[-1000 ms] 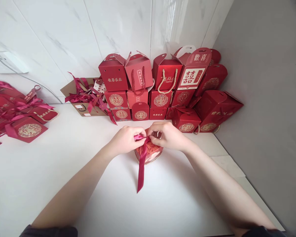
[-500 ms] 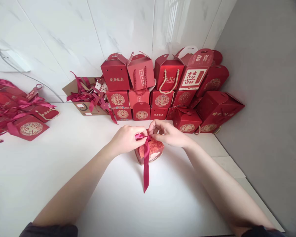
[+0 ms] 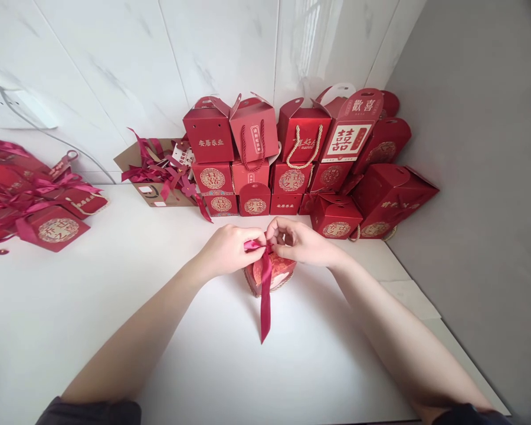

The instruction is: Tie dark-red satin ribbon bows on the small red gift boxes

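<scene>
A small red gift box with an orange pattern and a twisted gold cord stands on the white table between my hands. Over its top runs a dark red ribbon, one long tail hanging down the front onto the table side. My left hand pinches a loop of this ribbon at the left of the knot. From the other side, my right hand has thumb and index finger closed on the ribbon at the knot. The fingers partly hide the knot and the box's top.
Stacked red gift boxes line the tiled wall behind. A cardboard box holding ribbons and tags is left of them. Finished-looking ribboned boxes pile up at far left. A grey panel bounds the right side.
Both hands stay at the box with little motion. The right hand's thumb has shifted slightly at the knot, and the hanging ribbon tail has swung a little to the right.
</scene>
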The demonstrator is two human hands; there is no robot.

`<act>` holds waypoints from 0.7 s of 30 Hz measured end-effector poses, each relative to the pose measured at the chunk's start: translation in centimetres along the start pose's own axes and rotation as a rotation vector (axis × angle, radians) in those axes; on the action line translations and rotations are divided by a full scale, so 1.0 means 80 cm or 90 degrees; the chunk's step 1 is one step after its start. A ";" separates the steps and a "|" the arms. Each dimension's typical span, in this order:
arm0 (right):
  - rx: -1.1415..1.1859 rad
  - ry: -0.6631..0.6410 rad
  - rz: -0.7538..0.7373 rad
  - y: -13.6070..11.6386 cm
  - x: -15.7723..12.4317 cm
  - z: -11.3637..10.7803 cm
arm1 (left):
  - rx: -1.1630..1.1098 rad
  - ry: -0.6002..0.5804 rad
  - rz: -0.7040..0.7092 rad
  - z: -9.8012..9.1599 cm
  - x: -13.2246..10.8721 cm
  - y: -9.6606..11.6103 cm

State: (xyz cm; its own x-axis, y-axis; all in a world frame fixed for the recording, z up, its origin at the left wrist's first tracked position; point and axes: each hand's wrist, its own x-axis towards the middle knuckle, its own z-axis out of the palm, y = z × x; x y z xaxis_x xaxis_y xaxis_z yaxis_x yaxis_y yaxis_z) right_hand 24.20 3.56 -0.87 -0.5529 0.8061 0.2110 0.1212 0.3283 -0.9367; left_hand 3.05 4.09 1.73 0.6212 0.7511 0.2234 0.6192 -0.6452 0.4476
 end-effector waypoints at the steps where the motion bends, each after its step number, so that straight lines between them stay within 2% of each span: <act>1: 0.013 0.000 0.004 -0.001 0.000 -0.001 | -0.001 -0.004 0.002 0.000 0.000 0.000; 5: 0.008 0.023 0.003 -0.006 -0.001 -0.004 | 0.002 -0.013 0.010 -0.003 -0.001 0.000; 8: -0.019 0.003 0.002 -0.006 -0.001 -0.003 | 0.003 -0.018 0.013 -0.004 -0.001 0.000; 10: 0.001 -0.013 0.003 -0.006 0.000 -0.003 | 0.003 -0.021 0.011 -0.004 -0.001 -0.001; 16: 0.058 0.018 0.020 -0.008 -0.002 -0.011 | 0.019 -0.021 0.015 -0.006 -0.001 0.000; 21: 0.088 -0.036 0.034 -0.006 -0.001 -0.006 | 0.017 -0.030 0.011 -0.006 -0.001 0.001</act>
State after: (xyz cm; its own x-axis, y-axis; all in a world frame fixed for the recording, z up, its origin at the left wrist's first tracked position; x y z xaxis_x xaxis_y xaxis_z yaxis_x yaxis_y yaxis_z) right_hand 24.56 3.57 -0.27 -0.5953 0.7899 0.1471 0.0390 0.2113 -0.9766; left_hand 2.81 4.10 2.18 0.6538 0.7324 0.1903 0.6198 -0.6625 0.4206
